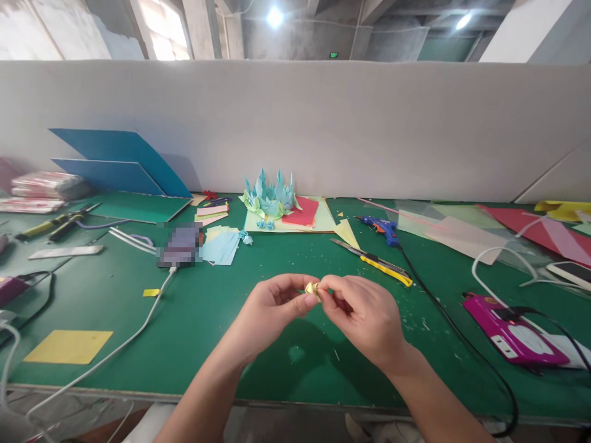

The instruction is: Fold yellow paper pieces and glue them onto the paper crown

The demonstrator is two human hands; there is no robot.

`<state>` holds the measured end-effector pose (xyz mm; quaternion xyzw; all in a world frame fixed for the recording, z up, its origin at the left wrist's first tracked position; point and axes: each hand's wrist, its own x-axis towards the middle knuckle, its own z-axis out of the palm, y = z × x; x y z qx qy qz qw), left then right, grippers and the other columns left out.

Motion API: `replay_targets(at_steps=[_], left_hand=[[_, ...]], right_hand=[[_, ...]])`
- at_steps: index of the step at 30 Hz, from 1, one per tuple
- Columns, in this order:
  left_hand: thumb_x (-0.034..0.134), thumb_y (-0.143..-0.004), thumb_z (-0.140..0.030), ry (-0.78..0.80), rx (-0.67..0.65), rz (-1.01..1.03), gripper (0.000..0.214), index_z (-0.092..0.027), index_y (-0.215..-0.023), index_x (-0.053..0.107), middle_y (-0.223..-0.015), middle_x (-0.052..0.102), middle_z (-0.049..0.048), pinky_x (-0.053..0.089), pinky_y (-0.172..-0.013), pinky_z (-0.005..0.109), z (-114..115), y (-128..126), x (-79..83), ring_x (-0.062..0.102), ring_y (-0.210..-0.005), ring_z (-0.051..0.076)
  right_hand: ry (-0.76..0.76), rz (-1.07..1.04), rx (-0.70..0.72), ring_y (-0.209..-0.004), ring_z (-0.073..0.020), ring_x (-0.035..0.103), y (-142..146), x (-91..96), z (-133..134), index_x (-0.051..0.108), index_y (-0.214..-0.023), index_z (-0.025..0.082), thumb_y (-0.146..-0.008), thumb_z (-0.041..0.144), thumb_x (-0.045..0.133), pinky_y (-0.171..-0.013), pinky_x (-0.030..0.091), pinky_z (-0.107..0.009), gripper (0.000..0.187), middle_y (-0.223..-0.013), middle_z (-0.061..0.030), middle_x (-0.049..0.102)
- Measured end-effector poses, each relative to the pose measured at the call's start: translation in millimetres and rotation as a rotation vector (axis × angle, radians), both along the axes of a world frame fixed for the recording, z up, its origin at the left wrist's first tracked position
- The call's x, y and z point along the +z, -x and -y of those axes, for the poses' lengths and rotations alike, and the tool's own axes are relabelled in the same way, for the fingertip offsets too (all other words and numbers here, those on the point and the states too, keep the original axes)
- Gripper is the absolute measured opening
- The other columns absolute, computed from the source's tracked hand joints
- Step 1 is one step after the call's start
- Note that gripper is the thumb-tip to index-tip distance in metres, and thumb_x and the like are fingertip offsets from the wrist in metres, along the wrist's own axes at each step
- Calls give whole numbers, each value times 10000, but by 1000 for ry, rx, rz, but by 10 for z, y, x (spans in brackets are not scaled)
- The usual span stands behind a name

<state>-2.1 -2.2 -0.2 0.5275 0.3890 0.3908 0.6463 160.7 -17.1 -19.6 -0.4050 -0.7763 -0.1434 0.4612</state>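
A small folded piece of yellow paper (311,287) is held up above the green table, near the middle of the view. My left hand (277,304) pinches it between thumb and fingers from the left. From the other side, the thumb and forefinger of my right hand (364,307) grip its right edge. The fingertips hide part of the folds. Beyond the hands stands a pale blue and green folded-paper piece (270,194) with pointed petals. Small blue folded-paper bits (265,225) lie in front of it.
A yellow utility knife (385,269) and a blue glue gun (381,229) lie right of centre. A purple power strip (514,332) with cables sits at the right. Light blue paper sheets (221,247) and a yellow sheet (69,346) are on the left. A partition (295,123) closes off the back.
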Motion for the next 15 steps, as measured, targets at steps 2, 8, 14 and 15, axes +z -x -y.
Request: replay_targets(at_steps=[2, 8, 14, 15], left_hand=[[777, -639, -436, -31, 2, -19, 346, -159, -842, 731, -769, 690, 39, 473, -633, 255, -4, -7, -6, 560, -645, 116], [727, -677, -483, -77, 124, -1, 360, -176, -828, 616, -599, 589, -34, 438, -532, 230, -13, -85, -65, 521, -537, 100], [593, -800, -456, -241, 239, -161, 287, -188, -702, 563, -585, 534, -44, 362, -486, 206, -13, -124, -177, 461, -516, 90], [583, -809, -451, -265, 259, -187, 287, -190, -691, 562, -587, 537, -42, 363, -495, 208, -13, -125, -191, 468, -526, 95]], right_hand=[[-1, 31, -7, -440, -102, 436, -12, -1, -3, 554, -739, 205, -926, 184, 473, -472, 318, -232, 205, -489, 52, 493], [123, -26, 10, -424, -93, 416, 14, -3, 4, 562, -691, 202, -885, 175, 488, -461, 317, -217, 209, -464, 60, 453], [484, -319, 64, -417, -77, 401, 130, -16, 32, 580, -665, 196, -808, 186, 532, -423, 339, -179, 152, -461, 71, 414], [521, -360, 69, -412, -76, 393, 149, -22, 33, 576, -654, 196, -797, 189, 531, -413, 337, -177, 150, -457, 73, 406]])
